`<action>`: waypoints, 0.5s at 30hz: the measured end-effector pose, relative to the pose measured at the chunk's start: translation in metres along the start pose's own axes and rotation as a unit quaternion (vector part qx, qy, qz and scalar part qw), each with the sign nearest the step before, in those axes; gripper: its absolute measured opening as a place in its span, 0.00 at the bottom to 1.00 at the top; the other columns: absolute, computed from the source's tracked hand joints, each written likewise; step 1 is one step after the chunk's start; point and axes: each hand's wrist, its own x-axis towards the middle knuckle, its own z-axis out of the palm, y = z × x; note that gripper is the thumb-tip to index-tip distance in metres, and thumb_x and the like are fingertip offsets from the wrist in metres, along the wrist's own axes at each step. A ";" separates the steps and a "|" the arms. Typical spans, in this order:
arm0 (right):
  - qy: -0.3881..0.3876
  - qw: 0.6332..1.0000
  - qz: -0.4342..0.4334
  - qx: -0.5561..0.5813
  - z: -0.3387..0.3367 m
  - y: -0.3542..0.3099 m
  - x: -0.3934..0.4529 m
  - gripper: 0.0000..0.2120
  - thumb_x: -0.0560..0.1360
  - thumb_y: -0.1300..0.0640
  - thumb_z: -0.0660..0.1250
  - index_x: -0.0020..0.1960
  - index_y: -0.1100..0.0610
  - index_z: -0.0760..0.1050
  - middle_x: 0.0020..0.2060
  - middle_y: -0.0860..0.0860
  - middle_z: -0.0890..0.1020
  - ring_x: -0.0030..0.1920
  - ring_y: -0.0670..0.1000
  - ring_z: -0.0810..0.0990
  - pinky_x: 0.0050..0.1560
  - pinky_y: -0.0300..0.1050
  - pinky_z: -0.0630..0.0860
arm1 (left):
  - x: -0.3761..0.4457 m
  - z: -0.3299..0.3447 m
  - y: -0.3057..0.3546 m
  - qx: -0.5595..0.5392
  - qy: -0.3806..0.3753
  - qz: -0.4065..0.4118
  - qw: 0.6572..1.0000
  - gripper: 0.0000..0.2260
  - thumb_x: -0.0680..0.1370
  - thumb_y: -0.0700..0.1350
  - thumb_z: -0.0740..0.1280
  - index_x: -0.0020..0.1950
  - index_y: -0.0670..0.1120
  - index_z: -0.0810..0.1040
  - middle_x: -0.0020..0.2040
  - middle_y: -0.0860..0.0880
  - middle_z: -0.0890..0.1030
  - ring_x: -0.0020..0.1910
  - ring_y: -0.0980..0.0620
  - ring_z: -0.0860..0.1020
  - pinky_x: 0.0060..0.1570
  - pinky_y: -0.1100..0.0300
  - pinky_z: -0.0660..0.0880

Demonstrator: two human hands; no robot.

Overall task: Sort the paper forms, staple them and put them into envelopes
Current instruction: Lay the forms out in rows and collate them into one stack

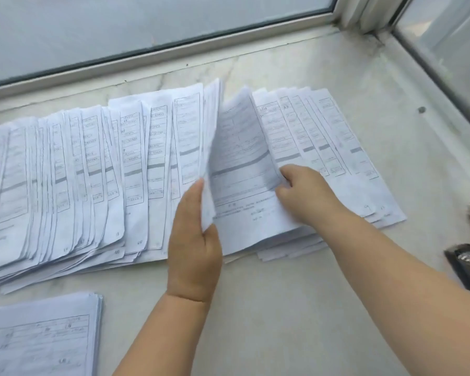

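The work looks to be at the sorting step, by my reading: a long fan of overlapping printed forms (pixel 98 169) covers the marble sill (pixel 296 308) from its left edge to just short of the right side, running along below the window frame (pixel 158 52), while a squared stack of forms (pixel 38 335) lies apart at the near left corner. No envelope shows, and the stapler (pixel 467 267) sits unused at the right edge, so stapling and stuffing appear to be left. Within the fan, right of centre, a lifted sheet (pixel 236 158) stands tilted up from the pile. The left hand (pixel 194 248) pinches its lower left edge between thumb and fingers, forearm reaching up from the near edge. The right hand (pixel 307 191) comes in from the right, fingers curled on that sheet's right edge where it meets the flat forms.
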 end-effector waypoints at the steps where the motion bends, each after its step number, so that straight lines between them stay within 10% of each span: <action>1: -0.005 1.000 0.007 0.013 0.004 0.000 0.002 0.08 0.75 0.65 0.60 0.44 0.55 0.75 0.34 0.46 0.73 0.37 0.49 0.71 0.28 0.32 0.62 | -0.001 0.004 -0.004 0.032 -0.064 0.002 0.997 0.25 0.75 0.45 0.52 0.73 0.50 0.64 0.72 0.48 0.67 0.73 0.53 0.62 0.74 0.58 0.56; 6: 0.020 0.996 0.039 0.079 -0.005 0.012 -0.009 0.19 0.77 0.58 0.64 0.67 0.51 0.70 0.43 0.46 0.77 0.46 0.48 0.76 0.40 0.38 0.67 | 0.000 0.012 -0.007 0.258 -0.264 -0.009 0.929 0.23 0.75 0.58 0.66 0.70 0.64 0.67 0.79 0.49 0.50 0.78 0.48 0.43 0.73 0.49 0.36; 10: 0.134 0.987 0.020 0.082 -0.015 0.023 -0.052 0.07 0.77 0.56 0.64 0.54 0.52 0.76 0.38 0.45 0.76 0.37 0.44 0.74 0.36 0.38 0.68 | -0.004 -0.008 -0.002 0.156 -0.251 0.015 0.955 0.16 0.77 0.52 0.68 0.64 0.61 0.75 0.78 0.52 0.57 0.78 0.55 0.47 0.74 0.54 0.36; 15: -0.028 0.970 0.062 0.233 0.040 0.005 -0.147 0.08 0.77 0.60 0.66 0.39 0.56 0.76 0.31 0.49 0.80 0.27 0.46 0.75 0.33 0.41 0.73 | -0.052 -0.065 -0.014 0.094 -0.197 0.066 0.974 0.13 0.76 0.49 0.62 0.58 0.55 0.80 0.70 0.51 0.71 0.75 0.52 0.60 0.73 0.55 0.47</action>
